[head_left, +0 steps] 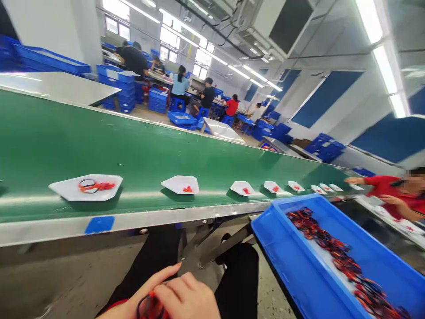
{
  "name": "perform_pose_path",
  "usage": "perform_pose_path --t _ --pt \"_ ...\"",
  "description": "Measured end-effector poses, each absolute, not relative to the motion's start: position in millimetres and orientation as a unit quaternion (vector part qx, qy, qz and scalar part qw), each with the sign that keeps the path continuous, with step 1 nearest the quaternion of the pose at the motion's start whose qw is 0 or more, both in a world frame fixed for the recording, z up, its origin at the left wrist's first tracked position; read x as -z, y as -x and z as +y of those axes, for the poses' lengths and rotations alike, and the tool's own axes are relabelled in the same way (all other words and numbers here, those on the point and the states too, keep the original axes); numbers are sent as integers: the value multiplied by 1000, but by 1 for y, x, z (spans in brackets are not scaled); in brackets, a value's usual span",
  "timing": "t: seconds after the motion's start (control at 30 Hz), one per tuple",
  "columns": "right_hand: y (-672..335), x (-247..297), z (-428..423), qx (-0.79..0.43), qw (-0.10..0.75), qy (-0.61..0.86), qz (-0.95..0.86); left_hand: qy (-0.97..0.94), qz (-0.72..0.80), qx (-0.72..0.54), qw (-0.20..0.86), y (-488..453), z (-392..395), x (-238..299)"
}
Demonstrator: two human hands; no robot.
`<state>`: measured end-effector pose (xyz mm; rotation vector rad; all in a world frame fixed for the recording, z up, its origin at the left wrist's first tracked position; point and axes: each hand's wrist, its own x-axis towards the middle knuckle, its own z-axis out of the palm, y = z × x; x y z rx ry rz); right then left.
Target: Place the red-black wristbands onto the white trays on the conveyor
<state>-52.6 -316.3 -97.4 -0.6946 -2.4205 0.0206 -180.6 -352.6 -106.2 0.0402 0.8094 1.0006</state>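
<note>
Low in the head view, my left hand [142,297] is closed around a bundle of red and black looped cords [151,306], with a fingertip sticking out past my right hand. Bent over the same bundle, the fingers of my right hand [191,297] press on it and cover much of it. On the green conveyor belt [133,146] ahead lies a white pointed tray [63,188] holding a dark loop with red pieces [96,186]. Farther right, another white tray [174,182] carries only a small red piece [187,189].
At my right stands a blue bin [282,248] with a row of red and black looped cords [332,248]. Several more white trays [237,187] line the belt. A co-worker in red [381,184] reaches to its far right end. The belt's metal edge [139,221] crosses before my knees.
</note>
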Motion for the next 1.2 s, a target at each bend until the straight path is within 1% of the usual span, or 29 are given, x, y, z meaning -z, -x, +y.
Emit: perform_pose_path --t 0.03,0.1,0.17,0.27,0.33,0.47,0.67,0.77,0.83,0.9,0.97,1.1,1.2 --pt "50 89 -317 -31 316 258 -913 17 358 -457 814 177 -351 103" --pt "41 73 -316 -77 314 254 -912 79 294 -397 866 170 -346 98" --pt "30 59 -315 -114 280 260 -917 93 235 -374 892 165 -341 96" --pt "17 49 -315 -162 215 285 -920 80 191 -363 908 160 -338 97" --pt "13 50 -315 -184 200 314 -910 81 175 -357 914 159 -337 98" --pt "13 56 -311 -209 201 333 -897 101 173 -383 902 158 -331 99" --pt "20 53 -306 -202 221 308 -903 109 187 -418 882 156 -326 106" --pt "25 54 -307 -208 212 271 -915 120 183 -393 893 154 -328 113" --pt "26 56 -309 -234 222 263 -909 119 175 -368 905 153 -329 116" --pt "25 58 -311 -294 252 289 -875 114 175 -338 917 154 -328 118" --pt "22 60 -314 -399 272 350 -803 101 190 -307 927 155 -327 117" --pt "14 63 -316 -618 288 475 -556 63 213 -291 931 154 -326 116" --pt "13 63 -314 -696 332 492 -404 43 189 -293 936 154 -329 115"
